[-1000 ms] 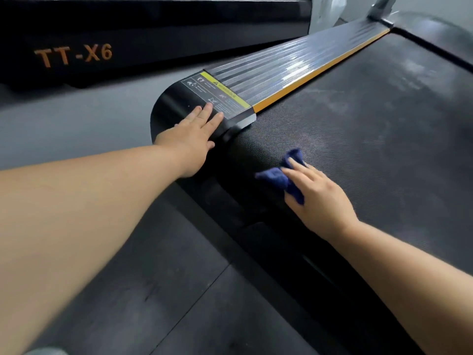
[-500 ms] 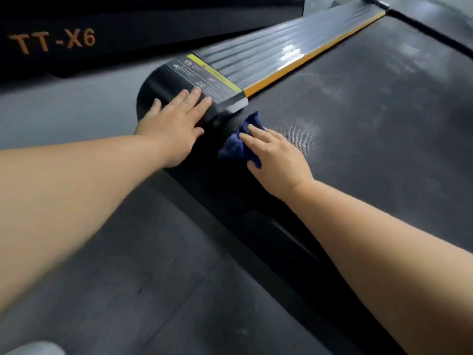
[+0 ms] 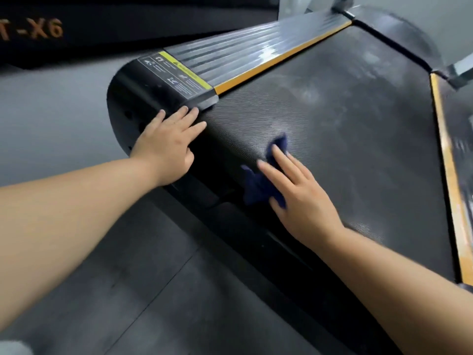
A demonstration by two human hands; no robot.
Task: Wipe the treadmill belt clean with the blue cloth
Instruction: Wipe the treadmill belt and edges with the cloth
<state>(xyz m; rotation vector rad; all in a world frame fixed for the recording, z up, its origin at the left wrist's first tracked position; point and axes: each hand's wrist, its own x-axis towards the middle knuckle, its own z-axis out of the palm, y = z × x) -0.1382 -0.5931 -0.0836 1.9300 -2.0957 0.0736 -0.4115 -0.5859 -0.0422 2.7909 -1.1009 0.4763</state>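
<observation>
Blue cloth point(image 3: 258, 188) lies under the right hand point(image 3: 299, 198) on the rear curve of the treadmill belt point(image 3: 345, 149), straight fingers pressing it flat; half a second back it sat against the side rail point(image 3: 243, 47), so the stroke has swept rightward. That corner looks done, I judge, while pale smears point(image 3: 307, 96) farther up remain. Left hand point(image 3: 166, 144) rests flat on the end cap point(image 3: 133, 93), holding nothing. Orange "-X6" point(image 3: 43, 30) shows on the neighbouring machine; the yellow-striped warning label point(image 3: 176, 75) is too small to read.
</observation>
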